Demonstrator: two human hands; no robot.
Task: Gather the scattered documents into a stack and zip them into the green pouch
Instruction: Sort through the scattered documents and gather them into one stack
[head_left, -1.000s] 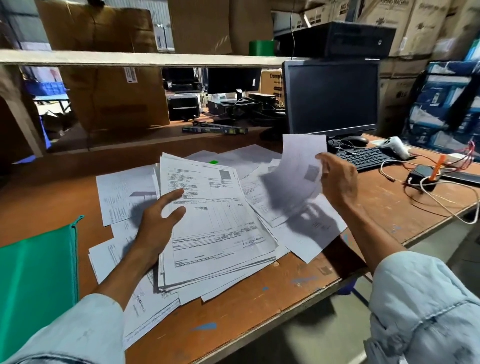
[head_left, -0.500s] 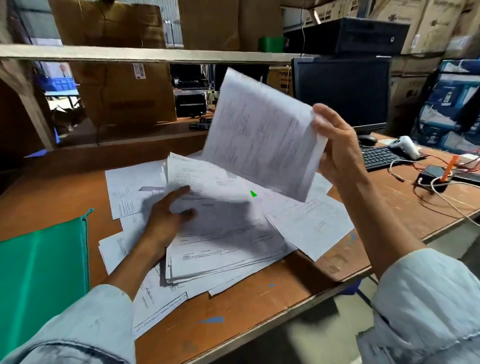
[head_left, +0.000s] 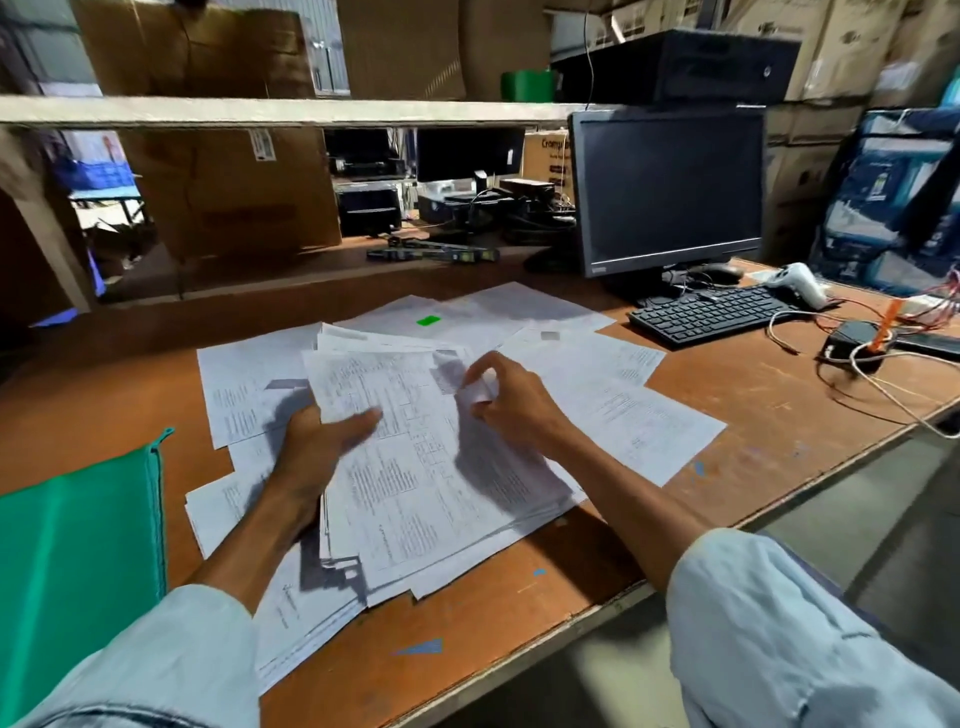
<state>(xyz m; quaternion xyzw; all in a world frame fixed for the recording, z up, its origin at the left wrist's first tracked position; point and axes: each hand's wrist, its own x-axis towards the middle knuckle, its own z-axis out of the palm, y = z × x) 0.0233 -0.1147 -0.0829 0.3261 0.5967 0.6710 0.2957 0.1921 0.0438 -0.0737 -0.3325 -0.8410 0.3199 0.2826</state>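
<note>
A stack of white printed documents (head_left: 415, 493) lies mid-desk. My left hand (head_left: 317, 441) grips its left edge, thumb on top of the sheets. My right hand (head_left: 514, 400) rests on the stack and pinches the curled upper right corner of the top sheet. Loose sheets lie around the stack: one to the left (head_left: 244, 384), some behind with a green tag (head_left: 429, 320), some to the right (head_left: 634, 415) and some under my left forearm (head_left: 291, 613). The green pouch (head_left: 78, 561) lies flat at the desk's left edge, its zip side toward the papers.
A black monitor (head_left: 670, 187), keyboard (head_left: 711, 314), white scanner (head_left: 800, 283) and tangled cables (head_left: 883, 374) fill the right of the wooden desk (head_left: 753, 395). A shelf (head_left: 260, 110) with cardboard boxes runs overhead. The desk's front edge runs diagonally at lower right.
My right hand carried a raised sheet from the right side down onto the stack. My left hand stayed at the stack's left edge.
</note>
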